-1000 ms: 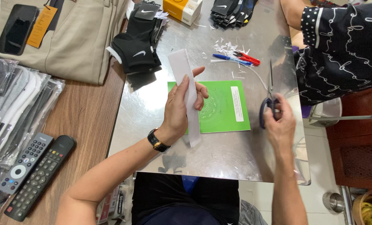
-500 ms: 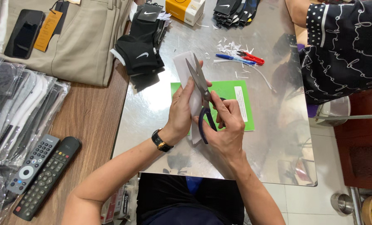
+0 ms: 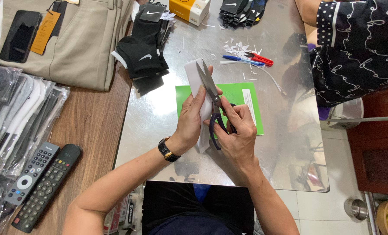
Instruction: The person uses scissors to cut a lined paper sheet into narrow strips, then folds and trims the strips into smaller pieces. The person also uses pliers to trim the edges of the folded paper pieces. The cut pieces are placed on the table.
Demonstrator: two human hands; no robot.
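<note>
The left hand [image 3: 193, 117] holds a long white paper strip [image 3: 194, 76] upright above the shiny metal worktop [image 3: 159, 117], its grip closed around the strip with the fingers wrapped over the front edge and a dark wristwatch [image 3: 168, 150] on the wrist. The right hand [image 3: 237, 135] has its grip closed through the dark blue handles of a pair of scissors [image 3: 211, 93], whose blades point up and away, lie against the strip and look nearly shut, though the hands hide just where blade and paper meet. Both hands are touching, just above a green sheet [image 3: 241, 93] that lies flat on the worktop beneath them. Beyond it lie a blue pen [image 3: 239, 60] and a red pen [image 3: 261, 58] side by side, with small white paper scraps [image 3: 237, 47] scattered near them. Black socks [image 3: 144, 52] are piled at the worktop's left edge, another dark bundle [image 3: 241, 9] sits at the far side beside a yellow and white box [image 3: 189, 9]. On the wooden surface to the left rest beige trousers [image 3: 81, 39] with a black phone [image 3: 20, 35] on them, clear packets [image 3: 15, 113] of garments, and two remote controls [image 3: 41, 182]. Another person's patterned black sleeve [image 3: 359, 48] reaches in at the upper right.
</note>
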